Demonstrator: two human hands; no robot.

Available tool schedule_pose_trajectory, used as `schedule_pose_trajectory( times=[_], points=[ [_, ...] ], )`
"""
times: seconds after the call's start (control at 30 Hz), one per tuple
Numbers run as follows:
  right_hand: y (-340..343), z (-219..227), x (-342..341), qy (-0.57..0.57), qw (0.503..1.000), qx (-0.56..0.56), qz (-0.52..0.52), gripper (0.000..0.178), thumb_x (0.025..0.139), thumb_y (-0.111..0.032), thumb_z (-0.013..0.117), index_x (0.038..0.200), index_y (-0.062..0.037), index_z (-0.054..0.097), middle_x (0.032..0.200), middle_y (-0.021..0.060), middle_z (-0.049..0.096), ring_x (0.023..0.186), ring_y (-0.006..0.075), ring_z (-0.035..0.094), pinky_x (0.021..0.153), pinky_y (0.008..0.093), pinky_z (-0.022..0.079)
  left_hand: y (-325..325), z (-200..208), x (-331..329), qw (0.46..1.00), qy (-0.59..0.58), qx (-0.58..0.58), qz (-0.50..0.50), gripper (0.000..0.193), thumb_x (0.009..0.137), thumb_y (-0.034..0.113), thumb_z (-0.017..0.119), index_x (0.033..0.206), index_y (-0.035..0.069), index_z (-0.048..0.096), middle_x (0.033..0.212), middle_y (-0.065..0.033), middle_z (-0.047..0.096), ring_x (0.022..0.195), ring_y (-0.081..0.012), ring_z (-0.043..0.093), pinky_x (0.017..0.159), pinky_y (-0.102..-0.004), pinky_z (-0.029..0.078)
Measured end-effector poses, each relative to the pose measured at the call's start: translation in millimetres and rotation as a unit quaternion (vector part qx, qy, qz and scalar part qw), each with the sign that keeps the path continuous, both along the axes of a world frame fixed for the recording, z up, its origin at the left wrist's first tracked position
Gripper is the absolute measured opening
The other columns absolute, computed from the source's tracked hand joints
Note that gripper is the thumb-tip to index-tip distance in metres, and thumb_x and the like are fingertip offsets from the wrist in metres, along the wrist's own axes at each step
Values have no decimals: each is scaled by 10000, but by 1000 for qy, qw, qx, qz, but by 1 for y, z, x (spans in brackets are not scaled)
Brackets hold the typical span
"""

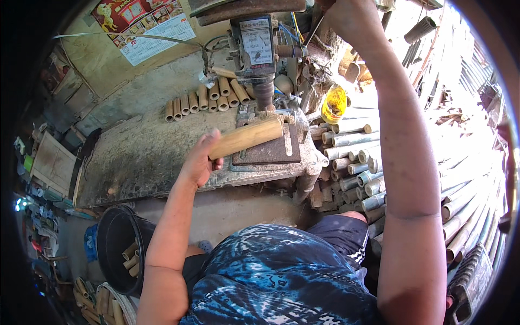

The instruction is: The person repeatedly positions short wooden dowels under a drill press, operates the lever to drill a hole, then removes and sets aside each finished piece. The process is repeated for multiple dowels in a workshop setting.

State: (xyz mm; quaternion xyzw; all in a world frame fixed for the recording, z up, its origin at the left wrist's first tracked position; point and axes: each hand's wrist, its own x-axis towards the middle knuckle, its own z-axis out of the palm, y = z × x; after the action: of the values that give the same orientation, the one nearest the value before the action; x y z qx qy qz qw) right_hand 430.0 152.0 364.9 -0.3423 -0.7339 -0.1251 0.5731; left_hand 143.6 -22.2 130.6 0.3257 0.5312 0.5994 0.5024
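the tube [246,137] is golden tan, the plate [271,154] dark rusty brown, and the table [141,157] a mottled grey-brown. the drill [264,71] is dark grey with a silvery label [257,44]. on the far left, the calendar [143,27] mixes red, white and gold. on the far right, the pail [333,104] is bright yellow. near, the shirt [276,271] swirls blue, black and white; the shorts [333,233] are dark with white stripes. near left, the bucket [105,238] is black.

The upper edge cuts off the top of the drill press [256,47]. Right of it, the right hand [348,20] is cropped, its fingers hidden; below it, the bamboo tube [246,137] partly covers the left hand [199,161].
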Motion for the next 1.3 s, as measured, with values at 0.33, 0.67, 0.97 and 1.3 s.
schedule_pose_trajectory(
  times=[0.33, 0.67, 0.97, 1.3],
  points=[
    [-17, 1, -2, 27, 997, -63, 25, 136, 812, -5, 581, 915, 15, 667, 883, 221, 683, 852, 374, 662, 741, 438, 516, 24, -22, -4, 979, 161, 105, -73, 523, 863, 203, 830, 1276, 94, 529, 1032, -31, 625, 883, -100, 590, 737, -265, 518],
    [-52, -32, 23, -13, 994, -99, -40, 205, 972, -238, 649, 1109, -106, 724, 1011, 63, 735, 909, 138, 744, 791, 293, 549, 28, -19, -10, 969, 193, 108, -110, 504, 892, 238, 801, 1282, 81, 523, 1101, -50, 632, 977, -120, 618, 844, -292, 528],
    [-78, -63, 28, 12, 996, -84, -14, 149, 945, -174, 714, 1029, -51, 722, 920, 29, 648, 767, 98, 635, 695, 263, 509, 30, -16, -10, 972, 180, 98, -117, 502, 890, 256, 805, 1278, 97, 530, 1074, -42, 635, 915, -108, 598, 800, -281, 524],
    [-98, -101, 31, -24, 998, -56, 22, 87, 849, 6, 682, 922, -42, 681, 878, 70, 603, 743, 183, 642, 686, 341, 519, 30, -17, -9, 974, 166, 105, -113, 496, 890, 264, 805, 1269, 95, 533, 1033, -28, 627, 864, -105, 580, 769, -288, 522]
  ],
)
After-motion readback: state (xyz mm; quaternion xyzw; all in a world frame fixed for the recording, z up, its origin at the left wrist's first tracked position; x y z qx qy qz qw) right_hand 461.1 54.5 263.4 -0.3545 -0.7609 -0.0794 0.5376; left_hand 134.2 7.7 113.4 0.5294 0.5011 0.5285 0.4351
